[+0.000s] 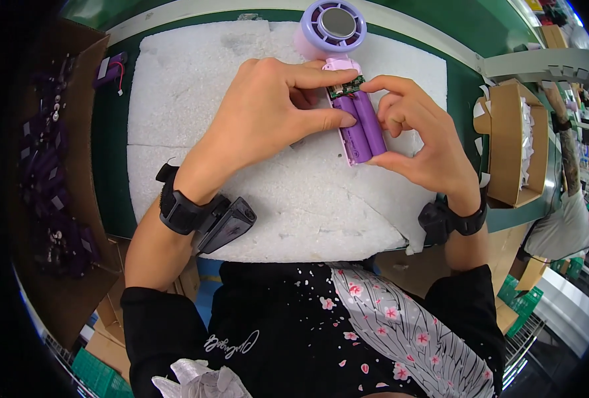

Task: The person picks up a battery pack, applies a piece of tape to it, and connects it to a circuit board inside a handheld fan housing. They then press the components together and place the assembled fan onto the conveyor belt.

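A lilac handheld fan (303, 45) lies on the white foam sheet, its round head pointing away from me and its pink handle opened up. Two purple battery cells (359, 138) sit side by side in the handle, with a small green circuit board (345, 88) above them. My left hand (258, 109) grips the handle from the left, its thumb on the left cell and its fingers by the board. From the right, my right hand (433, 136) pinches the cells lengthwise, index fingertip beside the board and thumb at their lower end.
The foam sheet (274, 212) covers much of the green bench. A purple battery pack with a red wire (113, 69) lies at the left. A cardboard box (94, 166) there holds many purple packs; another box (506, 146) stands at right. A co-worker (563, 225) is beyond it.
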A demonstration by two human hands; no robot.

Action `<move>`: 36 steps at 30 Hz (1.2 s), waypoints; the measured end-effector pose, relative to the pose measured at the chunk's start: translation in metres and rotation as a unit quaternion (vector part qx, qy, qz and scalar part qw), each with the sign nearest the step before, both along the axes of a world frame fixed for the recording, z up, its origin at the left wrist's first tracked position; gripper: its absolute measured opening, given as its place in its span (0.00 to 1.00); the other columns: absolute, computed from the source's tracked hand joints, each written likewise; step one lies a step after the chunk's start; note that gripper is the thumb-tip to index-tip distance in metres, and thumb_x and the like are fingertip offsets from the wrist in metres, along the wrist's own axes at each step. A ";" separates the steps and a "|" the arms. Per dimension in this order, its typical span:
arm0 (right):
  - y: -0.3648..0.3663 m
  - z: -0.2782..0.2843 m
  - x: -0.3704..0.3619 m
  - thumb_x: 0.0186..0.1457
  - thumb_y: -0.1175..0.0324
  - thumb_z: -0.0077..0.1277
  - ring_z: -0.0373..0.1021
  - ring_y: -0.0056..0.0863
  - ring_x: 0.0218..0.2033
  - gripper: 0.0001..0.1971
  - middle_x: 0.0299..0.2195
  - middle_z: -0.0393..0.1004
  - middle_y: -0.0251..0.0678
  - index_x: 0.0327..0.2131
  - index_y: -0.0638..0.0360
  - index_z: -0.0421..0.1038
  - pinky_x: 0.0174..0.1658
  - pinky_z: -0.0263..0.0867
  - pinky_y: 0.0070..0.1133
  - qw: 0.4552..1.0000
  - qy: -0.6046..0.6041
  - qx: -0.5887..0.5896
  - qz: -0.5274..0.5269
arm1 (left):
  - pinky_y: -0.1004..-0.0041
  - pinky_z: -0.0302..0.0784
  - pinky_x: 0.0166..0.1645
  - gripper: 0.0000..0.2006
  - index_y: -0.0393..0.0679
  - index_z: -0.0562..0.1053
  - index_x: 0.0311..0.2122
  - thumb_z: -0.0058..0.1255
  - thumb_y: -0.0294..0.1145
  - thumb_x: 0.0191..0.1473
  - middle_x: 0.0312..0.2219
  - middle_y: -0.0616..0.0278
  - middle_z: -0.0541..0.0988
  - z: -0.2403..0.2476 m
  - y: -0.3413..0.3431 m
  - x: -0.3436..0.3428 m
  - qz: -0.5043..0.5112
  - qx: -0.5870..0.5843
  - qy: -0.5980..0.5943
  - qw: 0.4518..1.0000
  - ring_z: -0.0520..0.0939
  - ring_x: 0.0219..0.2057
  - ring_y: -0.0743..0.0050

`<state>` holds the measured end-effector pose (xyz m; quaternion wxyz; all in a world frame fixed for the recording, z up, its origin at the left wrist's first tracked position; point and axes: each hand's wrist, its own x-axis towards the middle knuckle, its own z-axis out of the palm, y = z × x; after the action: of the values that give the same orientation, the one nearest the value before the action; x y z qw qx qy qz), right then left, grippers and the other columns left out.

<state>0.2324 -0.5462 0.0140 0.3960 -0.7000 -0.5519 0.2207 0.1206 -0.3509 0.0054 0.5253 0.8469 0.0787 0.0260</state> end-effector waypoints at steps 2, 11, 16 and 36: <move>0.000 0.000 -0.001 0.30 0.80 0.61 0.63 0.21 0.32 0.20 0.48 0.63 0.39 0.25 0.57 0.58 0.30 0.63 0.17 1.000 -0.029 -0.008 0.005 | 0.79 0.72 0.28 0.20 0.49 0.76 0.40 0.63 0.35 0.36 0.22 0.57 0.79 -0.001 -0.001 0.000 0.004 0.005 -0.004 1.000 0.76 0.18 0.75; 0.011 0.006 -0.003 0.29 0.78 0.64 0.63 0.22 0.37 0.24 0.46 0.59 0.36 0.34 0.59 0.63 0.34 0.65 0.18 0.995 0.071 -0.048 -0.047 | 0.76 0.71 0.28 0.21 0.48 0.76 0.40 0.64 0.35 0.35 0.21 0.57 0.78 0.002 -0.007 0.002 0.026 0.026 -0.008 0.999 0.75 0.19 0.73; 0.014 0.002 -0.001 0.31 0.77 0.63 0.62 0.20 0.35 0.27 0.42 0.58 0.35 0.40 0.58 0.64 0.34 0.64 0.17 0.995 0.069 -0.066 -0.039 | 0.76 0.72 0.28 0.21 0.48 0.76 0.40 0.63 0.33 0.34 0.23 0.57 0.79 -0.003 -0.003 0.005 0.029 0.003 -0.003 1.000 0.75 0.19 0.71; 0.007 -0.002 -0.011 0.40 0.77 0.56 0.66 0.30 0.30 0.07 0.30 0.68 0.39 0.27 0.65 0.71 0.33 0.64 0.21 0.991 -0.117 -0.015 -0.056 | 0.74 0.73 0.34 0.21 0.46 0.76 0.41 0.62 0.30 0.35 0.34 0.56 0.79 -0.021 -0.015 0.002 -0.019 0.016 -0.073 0.997 0.80 0.27 0.66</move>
<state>0.2213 -0.5392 0.0122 0.3296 -0.7565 -0.5513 0.1228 0.1227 -0.3660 -0.0157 0.5164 0.8524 0.0234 0.0789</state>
